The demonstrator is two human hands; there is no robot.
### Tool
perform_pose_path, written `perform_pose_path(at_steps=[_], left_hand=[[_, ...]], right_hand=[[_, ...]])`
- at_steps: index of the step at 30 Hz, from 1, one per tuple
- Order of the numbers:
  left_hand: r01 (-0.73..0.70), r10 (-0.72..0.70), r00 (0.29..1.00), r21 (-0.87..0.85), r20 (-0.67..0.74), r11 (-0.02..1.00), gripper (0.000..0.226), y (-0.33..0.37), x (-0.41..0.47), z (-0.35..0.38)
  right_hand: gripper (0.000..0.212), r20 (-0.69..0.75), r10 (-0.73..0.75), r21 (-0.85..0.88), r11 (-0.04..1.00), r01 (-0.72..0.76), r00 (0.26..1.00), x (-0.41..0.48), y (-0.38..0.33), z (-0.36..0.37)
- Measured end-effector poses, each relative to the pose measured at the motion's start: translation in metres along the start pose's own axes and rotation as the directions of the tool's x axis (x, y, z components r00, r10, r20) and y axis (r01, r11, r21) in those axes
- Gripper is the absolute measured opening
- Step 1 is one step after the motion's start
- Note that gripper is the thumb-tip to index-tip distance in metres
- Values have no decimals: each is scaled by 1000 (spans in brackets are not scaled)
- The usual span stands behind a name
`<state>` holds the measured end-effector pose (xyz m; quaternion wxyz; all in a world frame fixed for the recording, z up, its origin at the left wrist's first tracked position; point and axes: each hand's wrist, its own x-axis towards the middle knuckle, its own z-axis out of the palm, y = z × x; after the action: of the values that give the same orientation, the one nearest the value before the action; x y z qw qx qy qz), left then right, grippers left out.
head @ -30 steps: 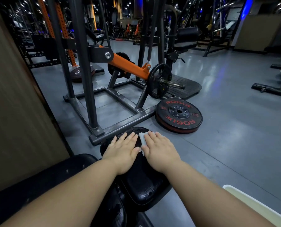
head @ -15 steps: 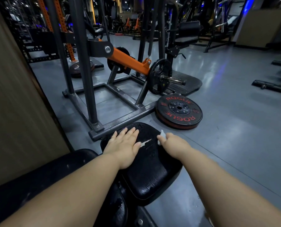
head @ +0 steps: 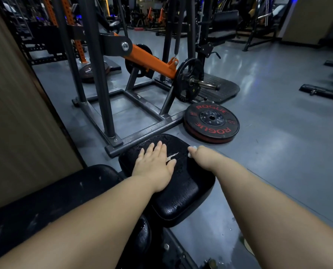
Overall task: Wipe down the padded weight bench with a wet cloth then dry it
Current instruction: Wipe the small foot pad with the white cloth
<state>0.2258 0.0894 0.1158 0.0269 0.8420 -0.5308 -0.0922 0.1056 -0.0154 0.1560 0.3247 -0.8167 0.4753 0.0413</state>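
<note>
Black pad [head: 181,191] looked wet: right hand [head: 202,156] had slid from centre to its right edge, grip closed on white cloth [head: 193,147]; left hand [head: 154,167] flat, open, bracing. Drying still pending

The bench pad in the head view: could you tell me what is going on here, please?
A person is wiping the black bench pad. The left hand lies flat on it, while the right hand, at its right edge, grips a small pale cloth that barely shows. The pad looks wet, beaded with droplets, so drying seems not yet done.
</note>
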Motion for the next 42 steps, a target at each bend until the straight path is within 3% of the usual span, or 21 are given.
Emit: perform_pose_path(at_steps=[3, 5, 9, 11, 14, 16, 19, 24, 28, 31, 36, 39, 42], left_hand=[[7, -7, 1000, -1, -27, 1000, 65, -2, 0, 1], [3, -3, 999, 1, -35, 1000, 65, -2, 0, 2], [0, 1, 999, 13, -44, 1000, 65, -2, 0, 4], [5, -4, 999, 19, -51, 1000, 66, -2, 0, 4], [5, -4, 998, 20, -57, 1000, 66, -2, -1, 4], [5, -4, 998, 13, -55, 1000, 66, -3, -1, 4], [5, -5, 998, 11, -56, 1000, 66, -2, -1, 4], [1, -1, 998, 8, -64, 1000, 66, -2, -1, 4], [4, -4, 998, 11, -67, 1000, 65, -2, 0, 5], [1, 0, 998, 9, -62, 1000, 65, -3, 1, 4], [-7, 8, 999, 12, -49, 1000, 65, -4, 0, 2], [-8, 8, 998, 2, -57, 1000, 64, -3, 0, 3], [-4, 3, 998, -6, -63, 1000, 64, -4, 0, 4]], right_hand=[[42, -11, 5, 57, 998, -4, 1000, 1, 11, 6], [46, -79, 81, 219, 974, -62, 994, -2, 22, 17], [32, -269, 186, 535, 845, -14, 945, -32, 42, 55], [35, -368, 263, 662, 748, 52, 892, -55, 41, 87], [53, -300, 350, 814, 579, 47, 888, -76, 24, 127], [48, -235, 426, 880, 475, 5, 874, -70, 15, 130], [41, -195, 571, 928, 370, -38, 797, -46, 14, 116], [33, -273, 540, 867, 497, -40, 796, -25, 27, 69], [43, -262, 606, 879, 472, -74, 751, -39, 9, 103], [54, -174, 589, 904, 414, -109, 789, -76, -18, 139], [48, -33, 554, 906, 368, -209, 832, -81, -18, 147], [48, -90, 583, 941, 316, -124, 808, -54, -2, 128], [43, -161, 572, 939, 340, -54, 804, -35, 19, 101]])
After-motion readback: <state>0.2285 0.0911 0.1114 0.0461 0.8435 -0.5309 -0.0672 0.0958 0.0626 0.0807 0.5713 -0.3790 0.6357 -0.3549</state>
